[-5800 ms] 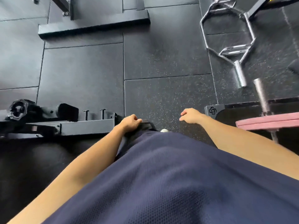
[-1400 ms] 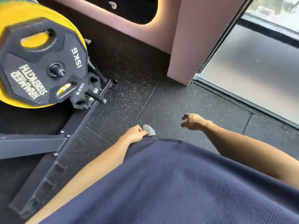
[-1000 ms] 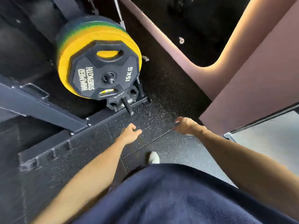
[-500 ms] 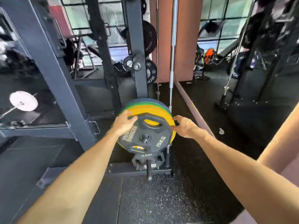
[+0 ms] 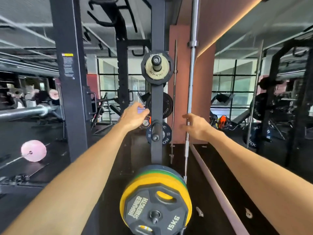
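I face a black rack upright [image 5: 157,99] with storage pegs. Low on it hangs a stack of plates: a black 15 kg Hammer Strength plate [image 5: 155,212] in front of yellow, green and blue bumper plates [image 5: 152,177]. My left hand [image 5: 133,116] reaches forward at mid height, just left of the upright, fingers relaxed and holding nothing. My right hand [image 5: 196,126] is out to the right of the upright, fingers spread, beside a vertical steel barbell [image 5: 191,99]. Between the hands sits a small black Rogue plate [image 5: 163,134] on an empty-ended peg [image 5: 155,131].
Higher on the upright hang a gold-faced Rogue plate [image 5: 156,67] and a larger black plate [image 5: 166,106]. A second rack post [image 5: 71,82] stands left, with a loaded barbell end [image 5: 25,112] and pink plate [image 5: 33,150]. A mirror wall [image 5: 262,99] runs along the right.
Both hands have left the edges of the 15 kg plate stack and risen to mid height on the upright. My view has tilted up; the stack stays on its peg.
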A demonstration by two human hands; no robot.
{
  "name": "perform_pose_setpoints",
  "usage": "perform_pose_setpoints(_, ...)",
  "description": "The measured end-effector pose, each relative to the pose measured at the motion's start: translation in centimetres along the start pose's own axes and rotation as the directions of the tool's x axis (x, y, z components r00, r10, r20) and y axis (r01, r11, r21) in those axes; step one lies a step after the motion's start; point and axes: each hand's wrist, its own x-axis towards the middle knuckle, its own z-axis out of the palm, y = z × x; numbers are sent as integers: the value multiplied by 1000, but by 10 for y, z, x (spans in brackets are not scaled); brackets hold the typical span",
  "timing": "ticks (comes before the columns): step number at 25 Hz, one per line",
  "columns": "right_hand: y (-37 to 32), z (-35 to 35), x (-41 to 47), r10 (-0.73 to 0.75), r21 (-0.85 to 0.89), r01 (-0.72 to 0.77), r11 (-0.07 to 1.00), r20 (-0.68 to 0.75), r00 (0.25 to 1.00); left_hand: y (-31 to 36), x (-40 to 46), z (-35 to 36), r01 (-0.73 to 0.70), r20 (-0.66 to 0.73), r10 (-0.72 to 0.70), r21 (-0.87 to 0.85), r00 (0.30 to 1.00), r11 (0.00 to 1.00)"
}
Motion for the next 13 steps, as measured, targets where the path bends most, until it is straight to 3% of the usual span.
perform_pose_setpoints(7,-51,-89,69,-118,-60,109,992,-181,976,69,74,-58,-120,-130,129,79,983,990)
perform_pose_setpoints(13,-58,-108,146,-138,-133,106,985,-261,956,60,155,-63,-160,-165,180,127,970,979)
